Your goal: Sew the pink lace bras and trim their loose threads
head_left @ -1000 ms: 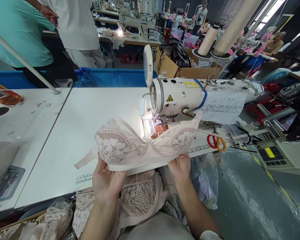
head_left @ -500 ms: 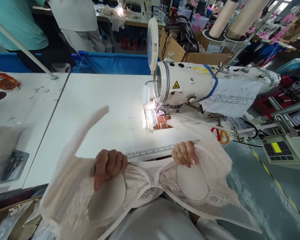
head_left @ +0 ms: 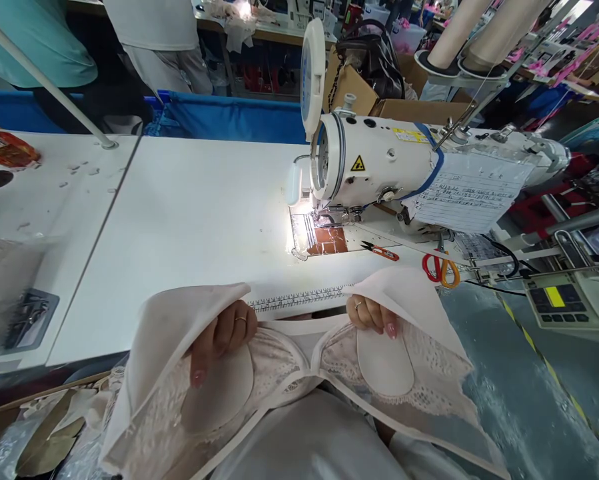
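Note:
A pale pink lace bra [head_left: 292,357] is stretched open above my lap, its inner side up, with an oval pad showing in each cup. My left hand [head_left: 224,333] grips the left cup near its upper edge, fingers curled over it. At the other cup, my right hand [head_left: 374,313] is closed on the upper edge in the same way. Loose fabric from the outer upper edges folds over the backs of both hands and partly hides them. Both thumbs are hidden.
Beyond the bra stands a white sewing machine [head_left: 379,160], its lamp lighting the needle area. Thread snips [head_left: 380,251] and scissors [head_left: 442,268] lie beside it. A printed ruler strip [head_left: 299,298] runs along the table's front. A box of scraps [head_left: 54,427] is at lower left.
The loose upper fabric, raised and blurred before, has flopped down over both hands. It has uncovered the thread snips on the table. Both hands keep their hold.

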Demonstrator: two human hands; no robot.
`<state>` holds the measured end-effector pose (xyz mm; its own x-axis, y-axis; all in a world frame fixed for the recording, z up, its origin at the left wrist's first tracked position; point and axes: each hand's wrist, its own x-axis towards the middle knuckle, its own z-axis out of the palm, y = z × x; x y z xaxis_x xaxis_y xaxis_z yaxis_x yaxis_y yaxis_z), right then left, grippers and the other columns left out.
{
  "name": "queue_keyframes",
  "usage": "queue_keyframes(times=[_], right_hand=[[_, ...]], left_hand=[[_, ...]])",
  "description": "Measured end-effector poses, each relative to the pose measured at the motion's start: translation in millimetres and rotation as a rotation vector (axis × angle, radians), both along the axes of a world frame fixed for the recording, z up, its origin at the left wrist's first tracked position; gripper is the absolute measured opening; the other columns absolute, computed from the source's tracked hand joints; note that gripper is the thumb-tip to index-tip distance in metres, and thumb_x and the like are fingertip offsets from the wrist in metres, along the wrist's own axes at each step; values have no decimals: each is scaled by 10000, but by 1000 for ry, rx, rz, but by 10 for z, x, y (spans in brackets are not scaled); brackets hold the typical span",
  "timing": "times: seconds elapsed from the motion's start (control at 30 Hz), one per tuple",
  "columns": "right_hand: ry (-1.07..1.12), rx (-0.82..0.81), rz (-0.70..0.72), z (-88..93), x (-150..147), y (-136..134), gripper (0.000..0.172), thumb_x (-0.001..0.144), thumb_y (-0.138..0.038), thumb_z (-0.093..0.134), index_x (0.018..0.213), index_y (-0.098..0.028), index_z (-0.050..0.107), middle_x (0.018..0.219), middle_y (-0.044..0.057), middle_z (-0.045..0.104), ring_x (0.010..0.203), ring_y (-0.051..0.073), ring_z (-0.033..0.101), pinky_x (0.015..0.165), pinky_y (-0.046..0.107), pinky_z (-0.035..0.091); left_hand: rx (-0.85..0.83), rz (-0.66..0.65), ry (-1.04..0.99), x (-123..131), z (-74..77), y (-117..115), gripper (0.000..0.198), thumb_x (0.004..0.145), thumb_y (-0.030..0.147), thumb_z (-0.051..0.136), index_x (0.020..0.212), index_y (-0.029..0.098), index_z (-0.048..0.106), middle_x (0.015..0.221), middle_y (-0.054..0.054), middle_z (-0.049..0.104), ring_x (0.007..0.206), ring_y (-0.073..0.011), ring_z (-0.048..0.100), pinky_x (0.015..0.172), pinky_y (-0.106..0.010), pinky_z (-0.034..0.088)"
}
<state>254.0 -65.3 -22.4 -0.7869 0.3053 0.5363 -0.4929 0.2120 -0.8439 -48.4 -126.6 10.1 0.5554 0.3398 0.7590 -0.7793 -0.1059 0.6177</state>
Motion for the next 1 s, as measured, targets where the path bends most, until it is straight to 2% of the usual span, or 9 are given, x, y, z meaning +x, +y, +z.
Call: queue_keyframes(times=[0.2,0.23,0.3,0.33,0.43,0.53,0.77,0.87,1.0], right_hand=[[52,-229,-175,242,-91,-63,451,909,-601,496,730,-254,721,607,12,654,568,123,667,608,250,575],[62,-283,-227,280,-124,-60,422,922,-577,488,800,-255,733,677,25,689,647,133,694,660,265,587],[93,-404,-338,351,-196,-64,374,941,-531,477,927,-261,735,817,41,733,800,147,719,758,290,595],[118,-486,-400,380,-235,-75,356,948,-511,475,977,-264,730,879,44,744,868,151,720,802,300,593],[223,-806,-567,425,-345,-155,319,962,-455,469,1077,-275,705,1024,37,750,1025,150,694,918,322,568],[304,-1121,-727,408,-416,-271,282,967,-386,474,1103,-276,694,1105,15,743,1117,128,659,1014,315,518],[150,-1054,-884,269,-425,-377,277,946,-413,516,1075,-254,702,1199,22,716,1259,147,576,1107,367,443],[145,-1129,-928,238,-447,-405,271,932,-398,549,1089,-239,702,1220,32,706,1283,159,555,1119,380,437],[69,-1161,-978,266,-396,-524,311,861,-343,634,1150,-234,678,1230,39,695,1231,201,595,1111,433,449]], left_hand=[[47,-53,-27,15,-14,79,366,910,407,627,583,243,637,370,74,561,335,-97,555,475,-236,437],[-51,-14,-110,56,-13,49,356,932,377,596,607,244,652,424,66,624,389,-104,615,519,-223,477],[-574,227,-389,154,2,-57,292,972,322,527,765,255,722,573,54,731,525,-105,695,655,-191,542],[-712,290,-427,201,15,-120,326,1016,337,433,933,268,741,761,26,790,722,-120,744,817,-216,549],[-986,366,-505,284,52,-268,507,1068,369,198,1257,243,652,1164,-42,753,1167,-141,650,1107,-303,411],[-1166,461,-543,284,38,-303,522,1064,406,188,1344,249,599,1253,-55,710,1254,-139,592,1145,-305,368],[-994,932,-123,209,-142,-275,440,1026,512,311,1193,368,692,1250,25,713,1276,-140,574,1104,-299,435],[-1178,1054,23,121,-119,-356,282,973,391,528,1108,263,739,1172,-42,750,1186,-185,644,1015,-278,526],[-1456,1281,401,-199,-45,-606,105,796,228,748,874,158,755,958,-70,786,933,-208,737,724,-160,616]])
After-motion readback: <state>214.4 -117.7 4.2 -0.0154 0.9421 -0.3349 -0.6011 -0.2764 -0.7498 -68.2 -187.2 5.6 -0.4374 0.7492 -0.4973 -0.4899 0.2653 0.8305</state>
